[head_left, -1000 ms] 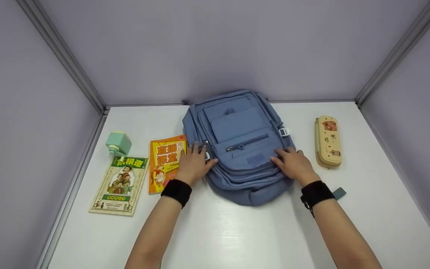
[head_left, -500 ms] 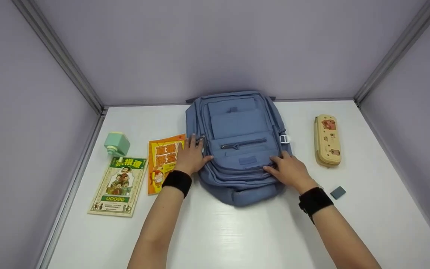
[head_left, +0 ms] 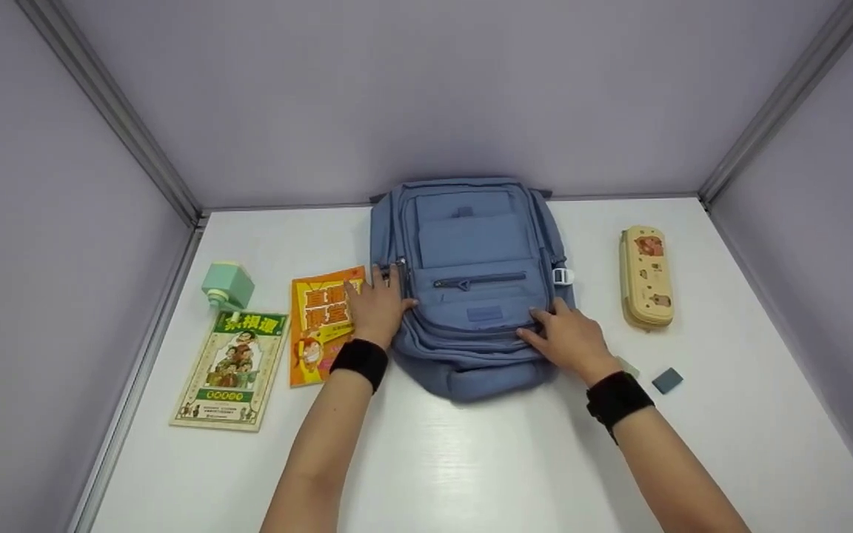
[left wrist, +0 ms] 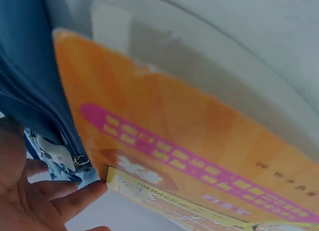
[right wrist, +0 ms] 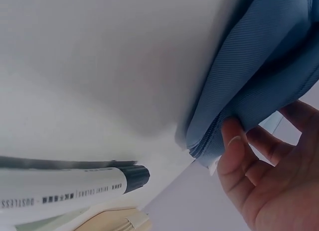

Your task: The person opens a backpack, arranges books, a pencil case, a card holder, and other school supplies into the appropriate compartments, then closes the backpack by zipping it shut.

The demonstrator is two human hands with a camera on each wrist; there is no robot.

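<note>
The blue backpack point(head_left: 471, 289) lies flat at the centre of the head view. The left hand point(head_left: 376, 307) rests open on its left edge by the zipper pulls point(left wrist: 60, 154), hiding a corner of the orange book point(head_left: 320, 323). The right hand point(head_left: 567, 337) lies open on the lower right; its fingertips point(right wrist: 234, 136) press the seam. A marker point(right wrist: 65, 188) is cut off at the lower left of the right wrist view.

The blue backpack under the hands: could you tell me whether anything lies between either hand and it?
Nothing visible does. The left hand rests on the blue backpack by its left-side zipper, and the right hand rests on its lower right front.
</note>
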